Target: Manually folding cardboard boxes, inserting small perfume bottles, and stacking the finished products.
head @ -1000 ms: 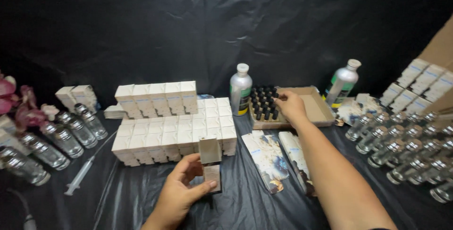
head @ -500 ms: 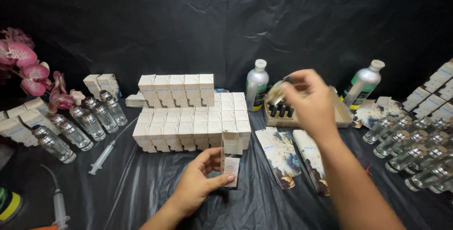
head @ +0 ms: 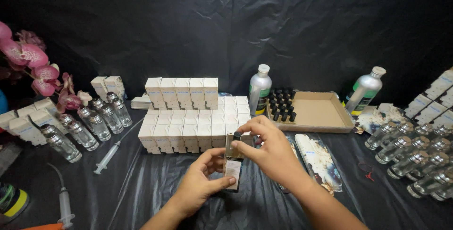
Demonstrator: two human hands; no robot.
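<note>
I see my left hand (head: 200, 183) closed around a small open box (head: 233, 166), upright before the stacked white boxes (head: 193, 128). My right hand (head: 269, 152) pinches a dark-capped vial (head: 236, 137) at its mouth; my fingers hide the vial's body.

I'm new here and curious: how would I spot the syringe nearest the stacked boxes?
Find the block of small white cardboard boxes mid-table. Left of its front corner, on the black plastic sheet, lies a clear plastic syringe, slanted. Unlike the upright glass bottles beside it, it is slim and lies flat.
</note>
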